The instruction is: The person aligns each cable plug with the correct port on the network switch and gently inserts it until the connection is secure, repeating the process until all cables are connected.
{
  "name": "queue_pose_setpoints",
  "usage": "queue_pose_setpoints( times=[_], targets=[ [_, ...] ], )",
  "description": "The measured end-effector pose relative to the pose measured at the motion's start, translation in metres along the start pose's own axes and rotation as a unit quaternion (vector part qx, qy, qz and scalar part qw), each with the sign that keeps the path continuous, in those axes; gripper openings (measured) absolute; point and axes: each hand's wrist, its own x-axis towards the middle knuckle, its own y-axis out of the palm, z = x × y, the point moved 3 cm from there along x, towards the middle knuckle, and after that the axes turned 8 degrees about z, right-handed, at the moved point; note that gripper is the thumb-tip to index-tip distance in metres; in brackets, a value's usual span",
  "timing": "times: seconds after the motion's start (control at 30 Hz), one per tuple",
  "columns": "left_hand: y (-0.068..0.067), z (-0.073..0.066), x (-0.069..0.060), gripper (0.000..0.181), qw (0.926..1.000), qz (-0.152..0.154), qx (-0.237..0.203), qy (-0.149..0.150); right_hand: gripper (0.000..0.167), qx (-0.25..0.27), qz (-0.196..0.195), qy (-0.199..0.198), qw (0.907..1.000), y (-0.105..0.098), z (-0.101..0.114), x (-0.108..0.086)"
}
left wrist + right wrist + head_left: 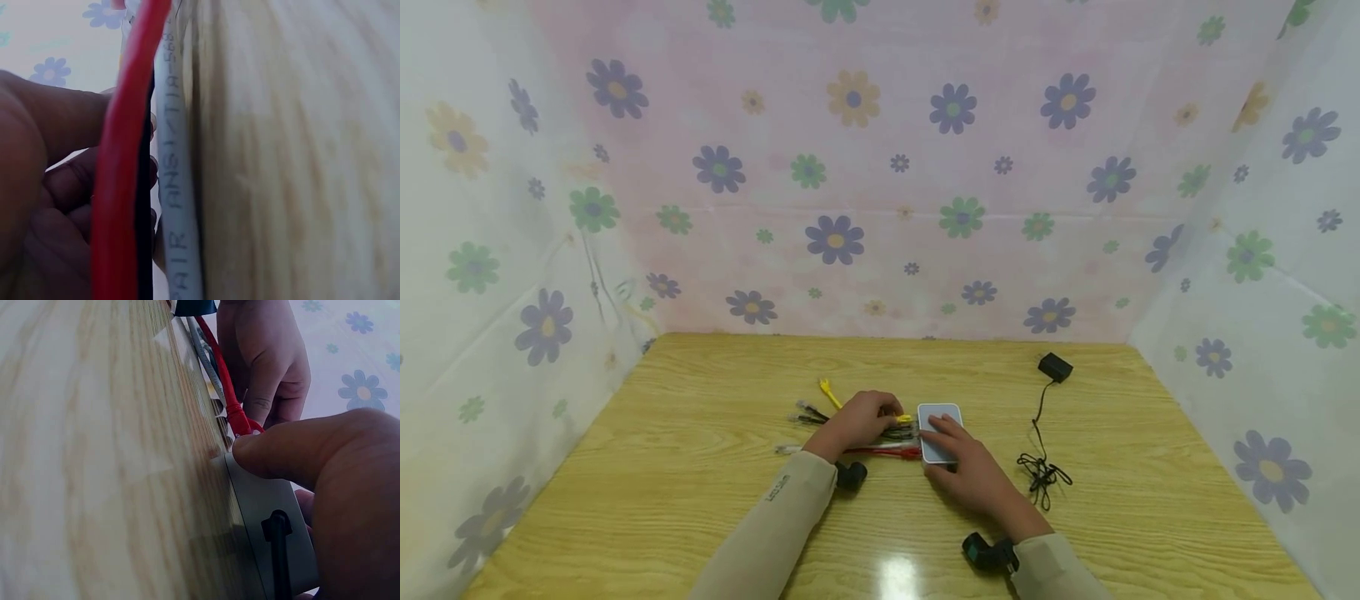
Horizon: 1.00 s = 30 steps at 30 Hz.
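A small white network switch (940, 450) lies on the table, with a red network cable (880, 452) and black cables (897, 434) running to its left side. My right hand (973, 471) holds the switch, its fingers spread over the top. In the right wrist view, the right thumb (281, 447) presses beside the red plug (239, 422). My left hand (867, 417) is bent over the cables and pinches a yellow network cable by its plug (905, 418), close to the switch. The exact finger contact is partly hidden. A grey cable (178, 169) runs beside the red one.
Loose cable ends (805, 412) fan out left of my left hand. To the right lies a black power adapter (1056, 367) with a tangled cord (1043, 475). A black cord (280, 562) enters the switch's near face. Flowered cloth (880, 275) surrounds the wooden table (700, 500).
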Motion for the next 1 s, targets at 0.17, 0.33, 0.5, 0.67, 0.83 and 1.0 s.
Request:
queue_pose_setpoints(
  times=[0.17, 0.33, 0.5, 0.67, 0.83, 1.0],
  targets=[
    [0.0012, -0.0016, 0.0034, 0.017, 1.0000, 0.003, -0.004, 0.004, 0.050, 0.007, 0.007, 0.006, 0.9999, 0.0002, -0.0032, -0.0012],
    [0.0028, -0.0033, 0.0047, 0.017, 1.0000, 0.002, 0.004, 0.006, 0.050, 0.012, 0.006, 0.007, 0.9999, 0.0015, -0.0047, -0.0022],
    [0.0022, -0.0057, 0.0063, 0.018, 0.9998, 0.004, 0.018, 0.012, 0.050, 0.016, 0.002, 0.006, 0.9998, 0.0003, -0.0047, -0.0024],
    [0.0028, -0.0070, 0.0076, 0.019, 0.9995, 0.010, 0.027, 0.013, 0.049, 0.009, 0.005, 0.001, 0.9999, -0.0012, -0.0049, -0.0016],
    [0.0028, -0.0076, 0.0083, 0.019, 0.9989, 0.013, 0.041, 0.018, 0.048, 0.004, 0.014, -0.008, 0.9999, -0.0044, -0.0042, -0.0003],
    [0.0018, -0.0095, 0.0087, 0.020, 0.9986, 0.014, 0.046, 0.020, 0.047, -0.007, 0.026, -0.017, 0.9995, -0.0065, -0.0062, 0.0016]
  ],
)
